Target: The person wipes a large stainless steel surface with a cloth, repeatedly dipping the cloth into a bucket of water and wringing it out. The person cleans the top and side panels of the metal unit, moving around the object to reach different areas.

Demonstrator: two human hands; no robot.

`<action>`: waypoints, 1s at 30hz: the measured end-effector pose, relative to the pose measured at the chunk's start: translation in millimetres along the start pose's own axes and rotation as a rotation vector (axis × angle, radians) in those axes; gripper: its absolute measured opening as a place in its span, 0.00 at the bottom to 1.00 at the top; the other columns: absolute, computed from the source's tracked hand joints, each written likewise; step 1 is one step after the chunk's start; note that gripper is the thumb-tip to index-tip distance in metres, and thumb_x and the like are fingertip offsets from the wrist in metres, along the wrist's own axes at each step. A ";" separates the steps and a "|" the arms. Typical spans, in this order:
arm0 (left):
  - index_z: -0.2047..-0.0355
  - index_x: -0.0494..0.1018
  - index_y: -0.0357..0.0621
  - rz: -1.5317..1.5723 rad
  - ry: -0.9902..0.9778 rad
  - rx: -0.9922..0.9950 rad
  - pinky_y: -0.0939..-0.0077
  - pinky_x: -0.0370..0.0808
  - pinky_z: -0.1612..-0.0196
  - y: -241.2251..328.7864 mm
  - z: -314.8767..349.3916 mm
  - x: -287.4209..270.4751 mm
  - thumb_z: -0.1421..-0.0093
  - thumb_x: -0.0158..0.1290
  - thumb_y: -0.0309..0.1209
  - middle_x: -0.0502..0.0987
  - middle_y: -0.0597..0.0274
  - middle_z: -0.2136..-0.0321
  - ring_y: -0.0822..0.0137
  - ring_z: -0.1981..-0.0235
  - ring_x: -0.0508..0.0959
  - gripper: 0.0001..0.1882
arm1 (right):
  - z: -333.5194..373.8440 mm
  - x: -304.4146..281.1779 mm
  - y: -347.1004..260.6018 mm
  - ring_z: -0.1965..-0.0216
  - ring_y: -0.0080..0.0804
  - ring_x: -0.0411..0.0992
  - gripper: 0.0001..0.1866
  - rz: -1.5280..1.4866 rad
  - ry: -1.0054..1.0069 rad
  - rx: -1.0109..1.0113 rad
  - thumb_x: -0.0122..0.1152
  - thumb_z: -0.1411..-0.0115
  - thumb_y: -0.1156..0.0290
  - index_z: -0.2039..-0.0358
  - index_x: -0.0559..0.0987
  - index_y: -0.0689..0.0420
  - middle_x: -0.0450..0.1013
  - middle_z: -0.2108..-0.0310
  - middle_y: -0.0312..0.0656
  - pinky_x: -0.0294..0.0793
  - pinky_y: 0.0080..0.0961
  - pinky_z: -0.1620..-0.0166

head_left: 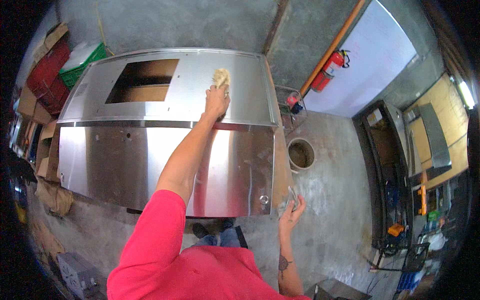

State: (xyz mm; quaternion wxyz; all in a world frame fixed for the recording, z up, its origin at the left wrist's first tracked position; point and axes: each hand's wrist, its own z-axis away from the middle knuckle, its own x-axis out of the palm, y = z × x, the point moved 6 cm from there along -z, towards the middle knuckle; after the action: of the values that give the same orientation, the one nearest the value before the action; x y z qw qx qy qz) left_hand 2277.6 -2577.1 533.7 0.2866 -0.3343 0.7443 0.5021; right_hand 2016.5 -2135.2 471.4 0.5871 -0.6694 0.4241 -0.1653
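Note:
My left hand [217, 101] reaches across the far part of a large stainless steel sheet-metal body [192, 82]. Its fingers close round a cream, shaggy wad [221, 77], which looks like a rag and lies against the upper steel face. A rectangular cutout [142, 82] opens in that face to the left of the hand. The nearer steel panel [170, 165] has a small hole and a round fitting [264, 199] near its right corner. My right hand [290, 212] hangs beside that corner, off the panel, its fingers bent round a crumpled greyish cloth or sheet [287, 201].
A round bucket [301, 154] stands on the concrete floor right of the steel body. A red fire extinguisher [330, 71] is by the wall, near an orange pipe [332, 47]. Green crate [82, 65] and cardboard boxes are at left. A dark cabinet [385, 165] lies at right.

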 end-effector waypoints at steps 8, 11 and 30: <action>0.38 0.69 0.42 0.878 0.227 -0.092 0.59 0.69 0.35 -17.6 108.0 -119.4 0.35 0.58 0.42 0.75 0.48 0.43 0.51 0.40 0.74 0.28 | -157.4 171.7 -158.6 0.42 0.42 0.73 0.19 0.163 -0.425 -0.494 0.46 0.27 0.75 0.40 0.75 0.60 0.76 0.44 0.49 0.69 0.37 0.37; 0.41 0.71 0.40 0.602 0.329 -0.111 0.57 0.73 0.39 -24.2 206.4 -159.9 0.34 0.59 0.44 0.76 0.42 0.46 0.49 0.44 0.77 0.27 | -249.7 208.9 -50.1 0.45 0.50 0.77 0.19 -0.459 -0.769 -0.289 0.45 0.29 0.75 0.43 0.77 0.66 0.75 0.42 0.54 0.76 0.46 0.40; 0.28 0.49 0.53 1.082 0.614 -0.428 0.66 0.81 0.50 -85.3 337.7 -243.9 0.29 0.44 0.24 0.69 0.50 0.43 0.63 0.46 0.76 0.32 | -83.0 339.9 -143.0 0.49 0.61 0.73 0.18 0.367 -0.760 -1.052 0.51 0.34 0.76 0.45 0.76 0.64 0.76 0.49 0.59 0.70 0.51 0.43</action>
State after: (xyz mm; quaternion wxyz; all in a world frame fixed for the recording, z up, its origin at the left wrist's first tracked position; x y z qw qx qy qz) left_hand 2524.6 -2232.0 560.2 -0.3047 -0.0906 0.7390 0.5941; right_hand 2209.2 -2454.8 531.0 0.3097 -0.7950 0.3189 0.4128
